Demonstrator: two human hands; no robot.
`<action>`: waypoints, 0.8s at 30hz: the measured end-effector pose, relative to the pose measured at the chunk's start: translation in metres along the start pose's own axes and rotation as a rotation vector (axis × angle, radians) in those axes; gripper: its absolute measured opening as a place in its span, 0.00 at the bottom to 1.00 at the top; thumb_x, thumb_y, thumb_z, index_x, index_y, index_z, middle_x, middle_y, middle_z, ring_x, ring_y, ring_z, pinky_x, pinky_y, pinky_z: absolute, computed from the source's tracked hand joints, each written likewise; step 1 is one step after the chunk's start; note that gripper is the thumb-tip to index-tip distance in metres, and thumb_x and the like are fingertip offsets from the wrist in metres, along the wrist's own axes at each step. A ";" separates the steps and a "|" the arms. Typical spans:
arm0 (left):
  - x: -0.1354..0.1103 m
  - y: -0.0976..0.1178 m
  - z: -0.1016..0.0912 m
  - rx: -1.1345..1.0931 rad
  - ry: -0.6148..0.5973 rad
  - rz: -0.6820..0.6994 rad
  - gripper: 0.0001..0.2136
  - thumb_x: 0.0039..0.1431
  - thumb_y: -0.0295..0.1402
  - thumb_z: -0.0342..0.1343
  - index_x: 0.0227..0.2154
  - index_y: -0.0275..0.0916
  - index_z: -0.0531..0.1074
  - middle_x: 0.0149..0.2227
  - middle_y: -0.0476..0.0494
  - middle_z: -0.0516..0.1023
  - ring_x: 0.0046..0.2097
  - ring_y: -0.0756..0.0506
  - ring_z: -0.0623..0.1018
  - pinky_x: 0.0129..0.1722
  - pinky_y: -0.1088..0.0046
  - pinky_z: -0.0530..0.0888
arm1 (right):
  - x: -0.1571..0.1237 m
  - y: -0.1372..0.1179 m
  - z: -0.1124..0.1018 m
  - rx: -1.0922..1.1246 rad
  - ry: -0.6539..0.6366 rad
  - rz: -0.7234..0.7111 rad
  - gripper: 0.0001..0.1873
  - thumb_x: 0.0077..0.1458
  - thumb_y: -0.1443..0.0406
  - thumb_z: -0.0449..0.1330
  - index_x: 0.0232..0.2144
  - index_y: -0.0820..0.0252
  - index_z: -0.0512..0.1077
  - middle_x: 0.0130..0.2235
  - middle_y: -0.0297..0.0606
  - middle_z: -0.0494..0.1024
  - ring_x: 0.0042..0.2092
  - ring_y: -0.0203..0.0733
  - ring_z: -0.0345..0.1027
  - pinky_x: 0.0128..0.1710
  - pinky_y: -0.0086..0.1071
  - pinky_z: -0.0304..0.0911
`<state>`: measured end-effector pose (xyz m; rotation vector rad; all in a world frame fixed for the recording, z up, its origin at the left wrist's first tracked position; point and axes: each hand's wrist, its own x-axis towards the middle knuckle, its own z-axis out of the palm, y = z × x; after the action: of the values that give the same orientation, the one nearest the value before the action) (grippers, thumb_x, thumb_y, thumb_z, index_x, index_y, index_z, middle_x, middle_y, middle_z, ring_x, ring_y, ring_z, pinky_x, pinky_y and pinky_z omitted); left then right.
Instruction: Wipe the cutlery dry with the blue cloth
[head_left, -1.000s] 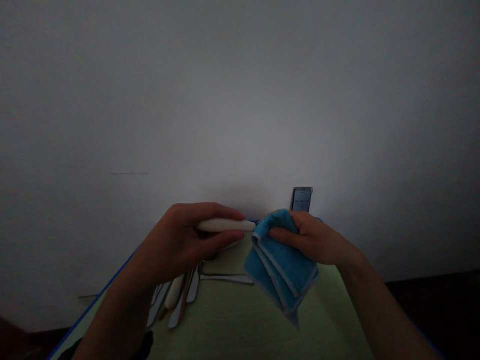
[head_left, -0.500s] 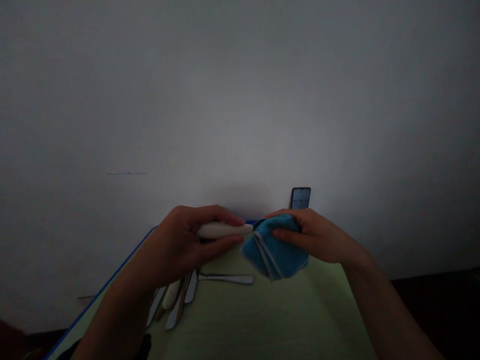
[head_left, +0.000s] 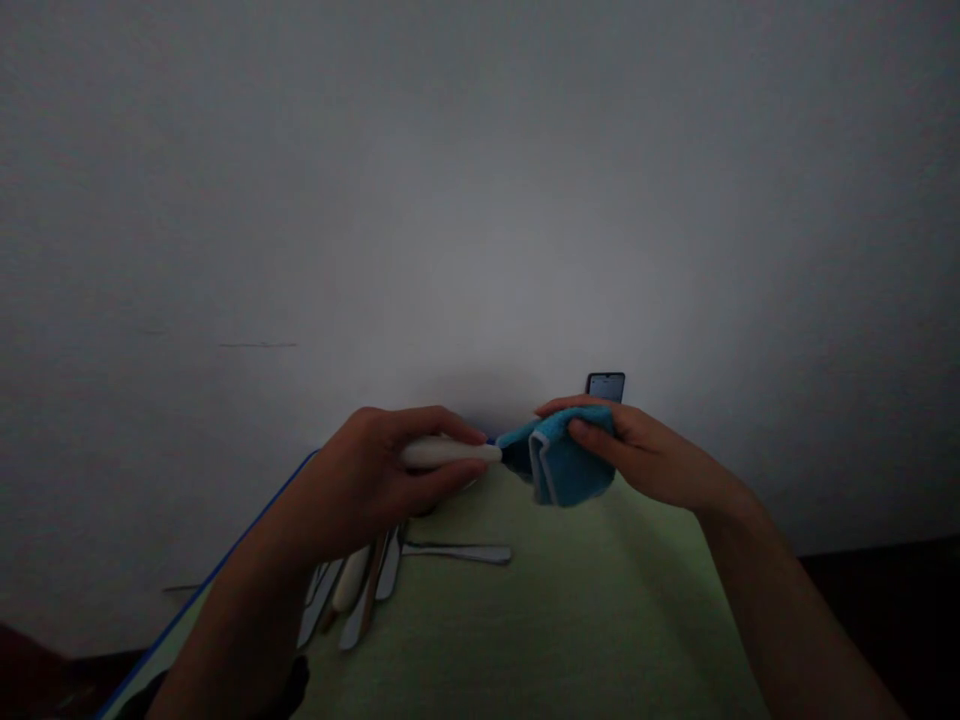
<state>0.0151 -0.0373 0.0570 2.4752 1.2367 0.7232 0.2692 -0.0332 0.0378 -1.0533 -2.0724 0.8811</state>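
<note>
My left hand (head_left: 390, 470) is closed around the white handle of a utensil (head_left: 450, 453), held level above the table with its far end to the right. A short dark part shows past the handle; the remainder is hidden in a folded blue cloth (head_left: 571, 465) with a pale edge. My right hand (head_left: 637, 445) pinches this cloth around the utensil, thumb on the near side and fingers behind. Below my left hand, several pieces of cutlery (head_left: 390, 568) lie on the table, some with metal handles, one with a thick white handle.
The pale green table (head_left: 540, 640) has a blue edge (head_left: 247, 530) and stands against a grey wall (head_left: 480, 200). A phone (head_left: 607, 386) leans on the wall behind my right hand. One metal-handled piece (head_left: 461, 552) lies crosswise. The room is dim.
My right hand has drawn slightly to the right with the cloth, which is now folded differently and shows more of the dark part. The left hand keeps its hold, nearly still.
</note>
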 end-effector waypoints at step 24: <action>0.004 0.007 0.005 -0.155 0.033 0.057 0.12 0.52 0.39 0.54 0.37 0.40 0.73 0.27 0.50 0.76 0.26 0.51 0.72 0.25 0.79 0.67 | 0.000 -0.002 0.007 -0.098 -0.210 0.140 0.20 0.51 0.51 0.52 0.35 0.60 0.69 0.31 0.35 0.74 0.30 0.35 0.66 0.25 0.26 0.60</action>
<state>0.0243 -0.0383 0.0577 2.3890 1.0817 0.8437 0.2628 -0.0363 0.0349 -1.2152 -2.2555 1.0052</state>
